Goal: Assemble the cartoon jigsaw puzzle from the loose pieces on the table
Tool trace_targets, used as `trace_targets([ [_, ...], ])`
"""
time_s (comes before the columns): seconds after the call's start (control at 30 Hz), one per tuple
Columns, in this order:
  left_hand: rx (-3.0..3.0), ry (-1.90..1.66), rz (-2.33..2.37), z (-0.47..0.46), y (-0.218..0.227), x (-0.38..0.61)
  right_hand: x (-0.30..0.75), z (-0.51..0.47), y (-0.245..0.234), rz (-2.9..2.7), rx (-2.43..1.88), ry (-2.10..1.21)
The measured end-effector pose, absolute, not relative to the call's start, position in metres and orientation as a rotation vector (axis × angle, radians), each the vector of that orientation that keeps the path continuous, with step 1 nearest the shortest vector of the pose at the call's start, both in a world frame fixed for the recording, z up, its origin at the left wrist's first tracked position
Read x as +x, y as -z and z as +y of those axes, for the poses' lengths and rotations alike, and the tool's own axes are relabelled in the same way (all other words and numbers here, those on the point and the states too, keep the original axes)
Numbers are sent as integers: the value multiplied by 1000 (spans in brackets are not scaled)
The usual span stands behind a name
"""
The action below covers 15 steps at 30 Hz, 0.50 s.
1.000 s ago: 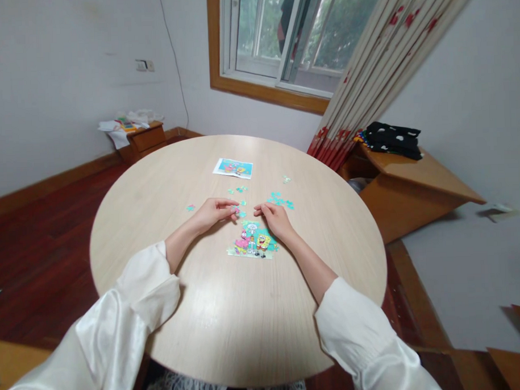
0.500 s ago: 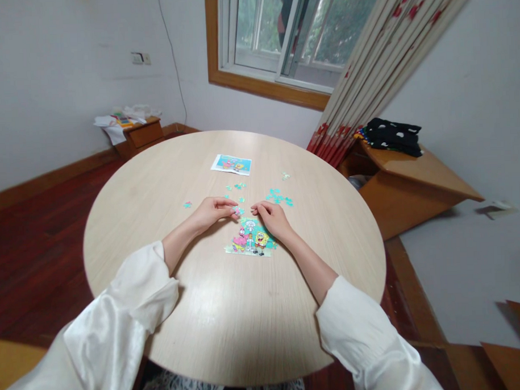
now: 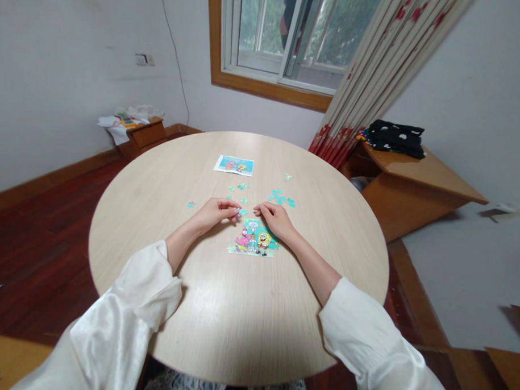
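Observation:
A partly assembled cartoon jigsaw puzzle point(image 3: 253, 241) lies on the round light-wood table point(image 3: 230, 310). My left hand point(image 3: 215, 212) rests at the puzzle's upper left edge, its fingers pinched on a small puzzle piece point(image 3: 235, 210). My right hand point(image 3: 275, 217) lies on the puzzle's upper right part with fingers curled, fingertips pressing near the top edge. Loose teal pieces point(image 3: 280, 197) are scattered just beyond both hands. A printed reference picture point(image 3: 234, 164) lies farther back.
A single loose piece point(image 3: 191, 205) lies to the left. A low wooden cabinet point(image 3: 413, 184) with dark clothing point(image 3: 397, 138) stands at the right beside a curtain point(image 3: 367, 83). A small wooden stand point(image 3: 144, 133) with papers sits by the far wall.
Both hands stay at the puzzle's top edge with only slight finger shifts. The head camera has moved a little.

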State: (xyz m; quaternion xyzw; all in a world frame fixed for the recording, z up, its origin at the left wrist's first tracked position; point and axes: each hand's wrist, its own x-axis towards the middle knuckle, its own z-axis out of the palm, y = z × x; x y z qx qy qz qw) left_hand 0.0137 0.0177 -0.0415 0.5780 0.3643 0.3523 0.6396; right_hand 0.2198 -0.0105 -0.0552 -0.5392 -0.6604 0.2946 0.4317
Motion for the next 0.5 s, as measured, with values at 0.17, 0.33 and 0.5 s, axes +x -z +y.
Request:
trace_targets([
  [0.17, 1347, -814, 858, 17, 40, 12, 220, -11, 54, -1658, -1347, -737],
  [0.33, 1354, -803, 835, 17, 40, 11, 221, -11, 55, -1663, -1348, -735],
  [0.5, 1305, -812, 810, 18, 44, 11, 221, -12, 54, -1672, -1350, -746],
])
